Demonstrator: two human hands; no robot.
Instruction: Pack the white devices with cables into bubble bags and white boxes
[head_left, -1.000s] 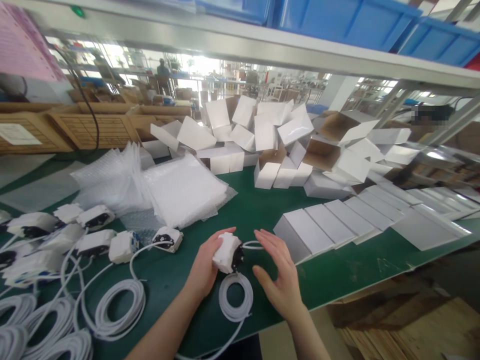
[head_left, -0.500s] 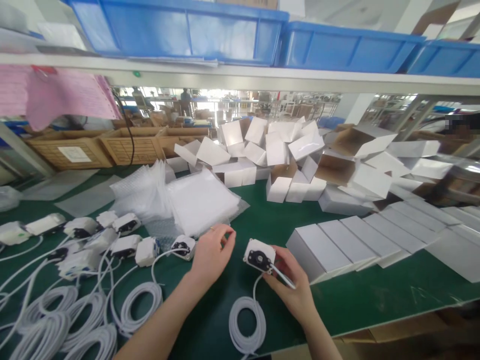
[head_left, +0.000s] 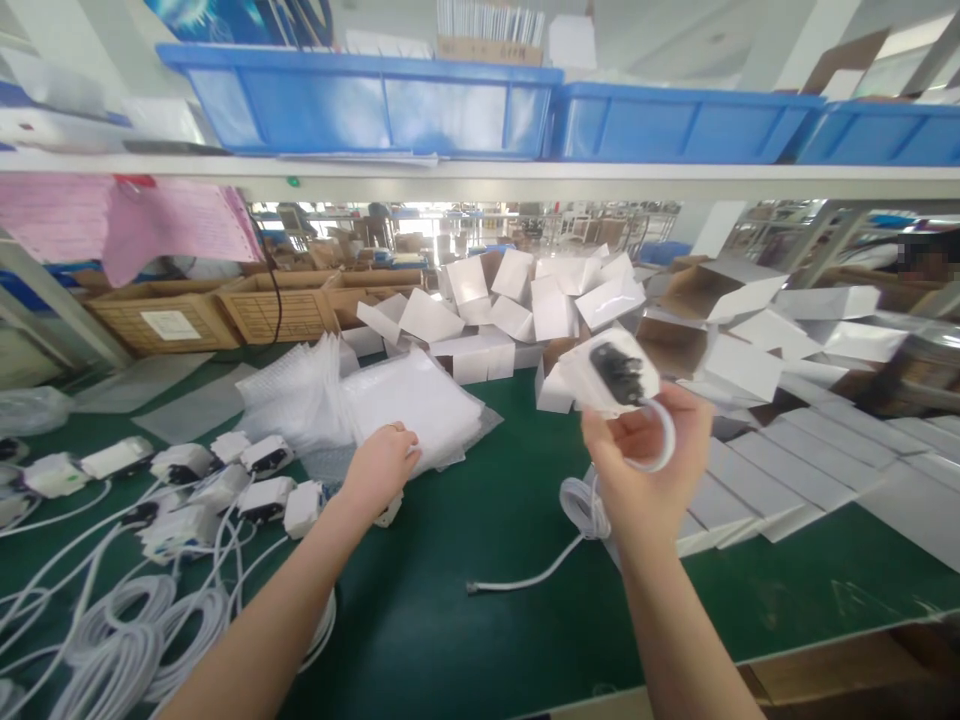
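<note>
My right hand (head_left: 652, 460) is closed around a white plastic device (head_left: 611, 370) with a black part on its face, raised above the bench. A short loop of its white cable bends over my fingers. The coiled cable (head_left: 583, 507) hangs below, partly behind my wrist, and its connector end (head_left: 472, 588) points left. My left hand (head_left: 382, 465) is over the near edge of a stack of clear plastic bags (head_left: 416, 400), its slightly bent fingers apart and touching the top. Beneath that hand, another white device (head_left: 390, 510) is mostly hidden.
Several similar devices (head_left: 180, 530) with coiled white cables (head_left: 112, 630) crowd the green bench's left side. Open white boxes (head_left: 555, 305) are heaped at the back, with a row of closed ones (head_left: 795, 455) at right. Blue bins (head_left: 375, 105) line the shelf above.
My right hand has lifted the device up and to the right, and its coiled cable has come up with it. My left hand has moved left and forward onto the bag stack.
</note>
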